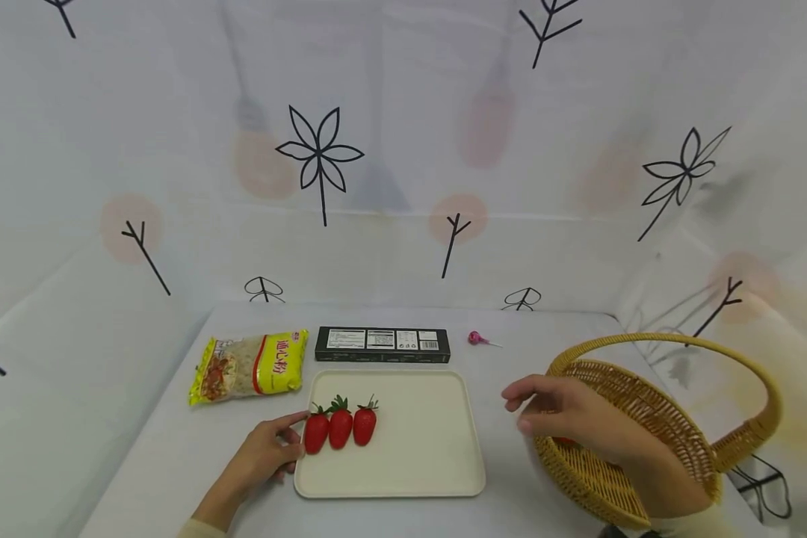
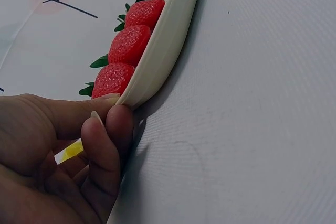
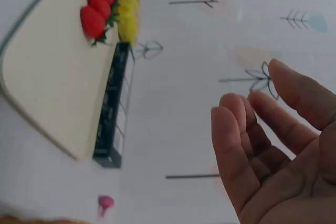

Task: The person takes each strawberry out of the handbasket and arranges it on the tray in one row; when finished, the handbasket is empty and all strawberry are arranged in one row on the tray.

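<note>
My left hand [image 1: 261, 454] pinches the left rim of the cream tray [image 1: 424, 441] between thumb and fingers; the left wrist view shows the thumb on top of the rim. Three red strawberries with green leaves lie side by side at the tray's left end: a left strawberry [image 1: 316, 433], a middle strawberry [image 1: 340, 427] and a right strawberry [image 1: 365, 426]. My right hand [image 1: 571, 415] hangs over the left side of a wicker basket [image 1: 669, 407], fingers loosely bent and holding nothing. Something red [image 1: 566, 441] shows inside the basket, mostly hidden under this hand.
Behind the tray lies a long black box [image 1: 382, 345] with white label panels. A yellow food packet [image 1: 250, 366] is at the back left, and a pink lollipop [image 1: 476, 338] at the back right. The basket's tall handle [image 1: 753, 373] arches above it. A patterned cloth stands behind the table.
</note>
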Demonstrator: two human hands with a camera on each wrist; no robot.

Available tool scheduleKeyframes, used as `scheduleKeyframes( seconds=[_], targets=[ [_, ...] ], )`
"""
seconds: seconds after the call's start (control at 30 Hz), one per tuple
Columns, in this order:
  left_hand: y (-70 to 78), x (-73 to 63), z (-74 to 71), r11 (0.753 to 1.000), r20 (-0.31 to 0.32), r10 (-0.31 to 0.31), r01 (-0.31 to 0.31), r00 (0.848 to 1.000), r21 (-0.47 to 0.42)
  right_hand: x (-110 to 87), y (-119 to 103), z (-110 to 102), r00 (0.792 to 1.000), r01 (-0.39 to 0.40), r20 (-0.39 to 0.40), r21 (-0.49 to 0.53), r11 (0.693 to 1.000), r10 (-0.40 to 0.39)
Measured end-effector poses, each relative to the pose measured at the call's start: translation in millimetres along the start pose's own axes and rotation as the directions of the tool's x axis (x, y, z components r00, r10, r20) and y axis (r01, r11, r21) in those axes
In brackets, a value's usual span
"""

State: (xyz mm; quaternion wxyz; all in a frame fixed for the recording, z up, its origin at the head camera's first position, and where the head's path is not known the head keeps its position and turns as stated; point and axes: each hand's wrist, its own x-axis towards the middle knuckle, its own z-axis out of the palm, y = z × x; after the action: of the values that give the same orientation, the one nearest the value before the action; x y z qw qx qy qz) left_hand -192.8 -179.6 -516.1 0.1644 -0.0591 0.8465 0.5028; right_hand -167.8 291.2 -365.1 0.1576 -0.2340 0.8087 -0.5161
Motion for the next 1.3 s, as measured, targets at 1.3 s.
scheduleKeyframes(
  seconds=[1.3],
  targets=[
    [-2.4, 1.6, -1.3, 1.0, 0.009, -0.004, 0.004, 1.0, -0.011, -35.1, 128, -125, 0.953, -0.295, -0.126, -0.193, 0.936, 0.274]
  ],
)
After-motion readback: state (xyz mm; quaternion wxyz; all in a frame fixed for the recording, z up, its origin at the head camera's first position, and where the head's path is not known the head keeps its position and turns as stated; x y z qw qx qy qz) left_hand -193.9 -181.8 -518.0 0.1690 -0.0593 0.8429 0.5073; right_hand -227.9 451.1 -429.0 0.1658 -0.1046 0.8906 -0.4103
